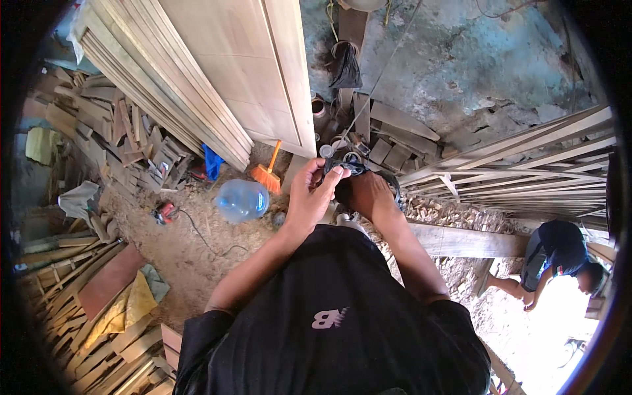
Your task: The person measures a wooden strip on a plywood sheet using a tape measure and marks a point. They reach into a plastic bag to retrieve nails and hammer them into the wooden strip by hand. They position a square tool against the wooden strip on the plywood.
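A black plastic bag (pixel 356 167) is held up in front of my chest. My left hand (pixel 311 201) pinches the bag's rim between thumb and fingers. Close beside it, my right hand (pixel 374 195) reaches down into the bag's mouth. Dark plastic rises around its wrist side, and its fingers are hidden, so what they do inside cannot be seen. Just beyond the hands stand several small cans and jars (pixel 327 151) at the foot of the wall.
Tall wooden door panels (pixel 243 66) lean ahead. An orange broom (pixel 266 176), a large clear water bottle (pixel 242 201) and a corded red power tool (pixel 164 212) lie on the dusty floor. Wood scraps (pixel 131 131) pile up left; planks (pixel 526 178) stack right. Another person (pixel 559 253) bends at far right.
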A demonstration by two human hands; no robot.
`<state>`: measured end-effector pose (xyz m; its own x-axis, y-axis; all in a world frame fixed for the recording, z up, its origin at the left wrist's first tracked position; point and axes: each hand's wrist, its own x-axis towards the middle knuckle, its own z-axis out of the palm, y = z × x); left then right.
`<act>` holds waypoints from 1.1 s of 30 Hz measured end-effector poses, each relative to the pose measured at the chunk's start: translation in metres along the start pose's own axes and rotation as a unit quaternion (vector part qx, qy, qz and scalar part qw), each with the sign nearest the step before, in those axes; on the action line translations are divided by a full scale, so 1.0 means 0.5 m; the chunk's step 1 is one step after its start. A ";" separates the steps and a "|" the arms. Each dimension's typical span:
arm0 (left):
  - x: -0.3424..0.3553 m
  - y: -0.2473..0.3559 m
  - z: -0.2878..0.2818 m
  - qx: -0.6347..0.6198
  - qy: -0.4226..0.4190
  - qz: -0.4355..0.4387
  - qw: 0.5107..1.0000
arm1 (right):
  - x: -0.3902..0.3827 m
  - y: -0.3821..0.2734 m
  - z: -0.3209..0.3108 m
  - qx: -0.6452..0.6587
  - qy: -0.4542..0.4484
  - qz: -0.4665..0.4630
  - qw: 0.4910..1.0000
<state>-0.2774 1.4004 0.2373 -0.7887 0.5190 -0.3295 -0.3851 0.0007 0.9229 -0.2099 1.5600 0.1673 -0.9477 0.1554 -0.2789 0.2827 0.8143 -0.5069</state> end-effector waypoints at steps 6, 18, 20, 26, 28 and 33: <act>-0.007 0.013 0.005 -0.030 0.020 0.008 0.999 | -0.020 0.020 -0.021 -0.037 -0.063 -0.042 0.996; 0.004 0.018 -0.011 -0.020 0.058 0.033 0.998 | 0.026 -0.031 0.001 0.015 -0.115 -0.145 0.983; 0.002 0.018 -0.011 -0.023 0.061 0.036 0.997 | 0.033 -0.015 0.036 0.019 -0.062 -0.152 0.986; 0.001 -0.014 -0.016 -0.024 0.044 0.013 0.999 | 0.049 -0.025 0.054 -0.099 -0.053 -0.150 0.982; 0.004 -0.025 -0.025 -0.026 0.029 0.017 0.999 | 0.042 -0.040 0.043 -0.002 0.005 -0.157 0.988; 0.002 -0.024 -0.026 -0.026 0.023 0.000 0.999 | 0.046 -0.004 0.085 0.029 0.023 -0.229 0.973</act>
<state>-0.2797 1.3898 0.2235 -0.8092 0.4796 -0.3394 -0.4085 -0.0441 0.9117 -0.2260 1.5380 0.1272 -0.9813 -0.1910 0.0227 -0.1642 0.7709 -0.6154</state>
